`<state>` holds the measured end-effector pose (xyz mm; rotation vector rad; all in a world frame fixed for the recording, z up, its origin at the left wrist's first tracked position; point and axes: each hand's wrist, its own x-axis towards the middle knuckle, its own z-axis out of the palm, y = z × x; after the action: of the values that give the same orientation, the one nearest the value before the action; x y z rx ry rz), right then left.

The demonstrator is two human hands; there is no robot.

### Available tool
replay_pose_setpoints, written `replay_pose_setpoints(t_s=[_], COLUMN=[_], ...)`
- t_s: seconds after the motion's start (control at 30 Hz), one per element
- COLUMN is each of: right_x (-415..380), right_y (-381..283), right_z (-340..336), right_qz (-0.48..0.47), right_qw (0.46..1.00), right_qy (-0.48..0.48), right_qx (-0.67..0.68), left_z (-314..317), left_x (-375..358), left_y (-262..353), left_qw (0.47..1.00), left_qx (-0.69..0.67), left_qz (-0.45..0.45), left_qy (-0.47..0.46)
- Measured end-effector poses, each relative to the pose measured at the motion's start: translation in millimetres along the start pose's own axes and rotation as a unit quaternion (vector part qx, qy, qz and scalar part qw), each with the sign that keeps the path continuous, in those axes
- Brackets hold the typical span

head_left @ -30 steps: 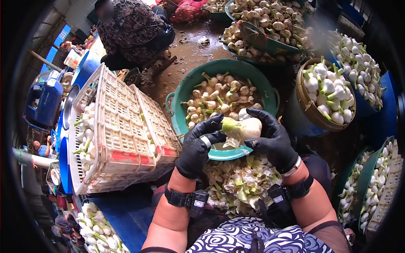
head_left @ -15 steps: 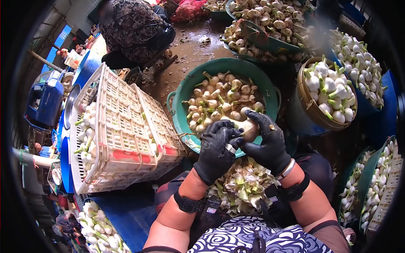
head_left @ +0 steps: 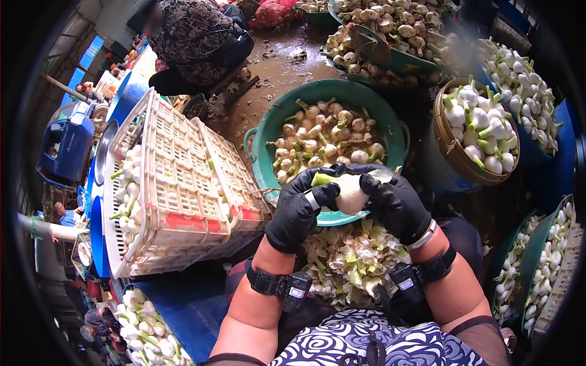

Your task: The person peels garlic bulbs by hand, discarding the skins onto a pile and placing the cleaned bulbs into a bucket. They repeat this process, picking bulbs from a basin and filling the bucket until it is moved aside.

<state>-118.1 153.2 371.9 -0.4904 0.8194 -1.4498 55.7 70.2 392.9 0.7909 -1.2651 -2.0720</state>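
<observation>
Between my two black-gloved hands is a garlic bulb [head_left: 351,195], pale and smooth, with its green stem end pointing left. My left hand [head_left: 296,210] is closed around the stem side, and a pale band shows across one of its fingers. Pressed against the bulb's right side, my right hand [head_left: 400,207] has its fingers closed, with whitish skin showing at the fingertips. Just beyond them stands a green tub [head_left: 264,165] of water with several browner, unpeeled garlic bulbs [head_left: 329,134]. Under my hands a heap of peeled-off garlic skins [head_left: 354,262] lies in my lap.
Stacked cream plastic crates [head_left: 183,177] stand at left. On the right, a bucket [head_left: 438,131] holds white garlic, with more in a blue container [head_left: 549,155] behind it. Muddy garlic fills tubs [head_left: 390,52] at the back. Another person [head_left: 192,43] sits at upper left.
The bulb has turned; its brownish outside has given way to a whiter surface, and the green stem now shows at left. My left hand has moved slightly left, the right hand slightly right.
</observation>
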Motion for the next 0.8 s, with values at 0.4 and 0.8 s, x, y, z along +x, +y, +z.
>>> replay_pose_setpoints(t_s=[0.4, 0.8], right_x=[-25, -2], right_y=[21, 11], right_z=[-1, -5], right_qz=[0.121, -0.186], right_qw=[0.656, 0.953], right_qy=[-0.174, -0.015], right_qx=[-0.725, -0.240], left_z=[-15, 3], left_x=[7, 12], left_y=[-14, -19], left_qw=[0.996, 0.998], left_qx=[-0.061, -0.069], left_qz=[0.059, 0.004], left_qy=[0.038, -0.004])
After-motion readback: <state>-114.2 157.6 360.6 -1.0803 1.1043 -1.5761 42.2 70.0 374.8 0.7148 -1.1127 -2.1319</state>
